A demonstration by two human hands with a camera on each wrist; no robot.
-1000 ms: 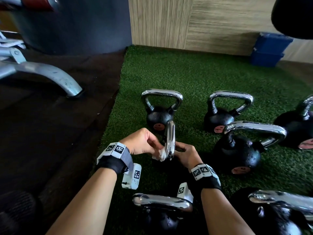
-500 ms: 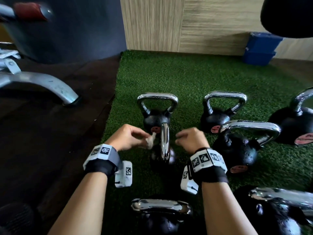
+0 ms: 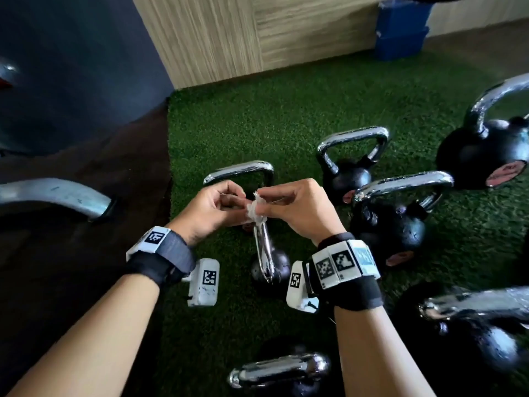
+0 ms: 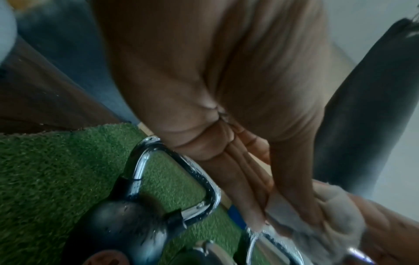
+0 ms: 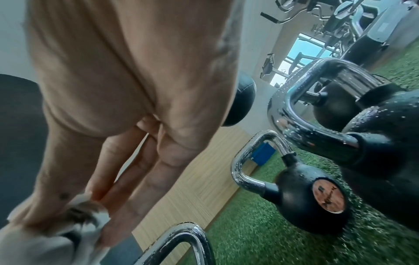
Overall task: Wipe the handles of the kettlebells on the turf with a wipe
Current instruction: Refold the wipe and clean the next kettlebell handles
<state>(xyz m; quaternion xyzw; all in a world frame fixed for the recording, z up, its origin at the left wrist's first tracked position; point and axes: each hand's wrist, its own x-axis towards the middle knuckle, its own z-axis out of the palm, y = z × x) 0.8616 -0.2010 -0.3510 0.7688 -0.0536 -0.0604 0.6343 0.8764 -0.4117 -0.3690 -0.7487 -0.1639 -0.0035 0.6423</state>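
Observation:
A small crumpled white wipe (image 3: 254, 211) is pinched between my left hand (image 3: 232, 204) and my right hand (image 3: 275, 205), fingertips of both curled onto it. It hangs just over the top of an edge-on chrome handle (image 3: 264, 247) of a small black kettlebell (image 3: 279, 267) on the green turf (image 3: 257, 124); I cannot tell whether it touches. The left wrist view shows the wipe (image 4: 335, 213) under my fingers (image 4: 249, 179). The right wrist view shows the wipe (image 5: 68, 231) above a chrome handle (image 5: 181, 238).
Several more black kettlebells with wet chrome handles stand around: one behind my hands (image 3: 243, 169), two to the right (image 3: 347, 174) (image 3: 392, 224), a large one far right (image 3: 483, 150), two near me (image 3: 280, 368) (image 3: 481, 325). A machine's metal foot (image 3: 57, 196) lies left; blue bins (image 3: 400, 27) stand at the wall.
My left hand lifted the wipe off the handle and my right hand let go of the kettlebell. Both hands have now come together and pinch the wipe above the handle.

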